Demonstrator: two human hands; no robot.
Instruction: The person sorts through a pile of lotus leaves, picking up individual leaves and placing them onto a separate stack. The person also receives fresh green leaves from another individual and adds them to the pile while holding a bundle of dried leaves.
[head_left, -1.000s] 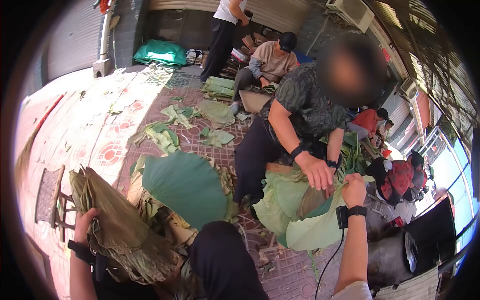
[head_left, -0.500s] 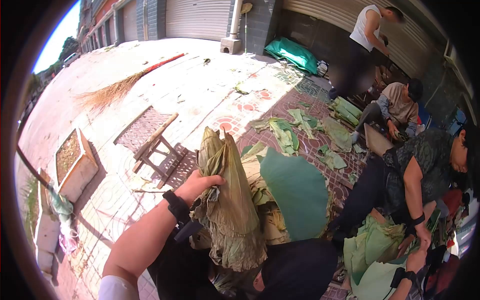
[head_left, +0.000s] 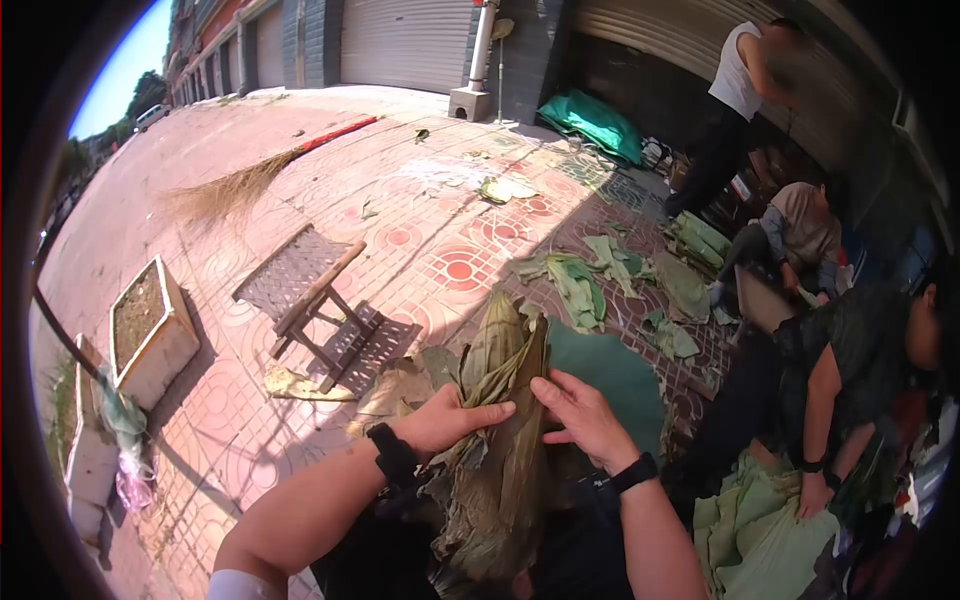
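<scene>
My left hand (head_left: 455,422) is closed around a bundle of dried, brownish-green leaves (head_left: 490,500), its thumb lying across the front. The bundle stands roughly upright over my lap, with a folded, pointed top and ragged edges below. At its right side is my right hand (head_left: 592,425), fingers stretched out and thumb apart, fingertips touching or very near the leaf edge. Behind the bundle lies a large smooth green leaf (head_left: 610,375), partly covered by my right hand. Dry leaves (head_left: 395,390) also show beyond my left hand.
A low woven stool (head_left: 300,270) stands ahead left, near planter boxes (head_left: 160,340). Beyond it lies a straw broom (head_left: 250,180). Loose leaves (head_left: 575,285) are scattered on the paving. At right, a co-worker's hand (head_left: 815,495) handles green leaves (head_left: 745,500); two other people are farther back.
My right hand has come into view and moved up to the bundle's right side. The bundle sits slightly lower and farther right in view, still in my left hand. The co-worker's hands have shifted.
</scene>
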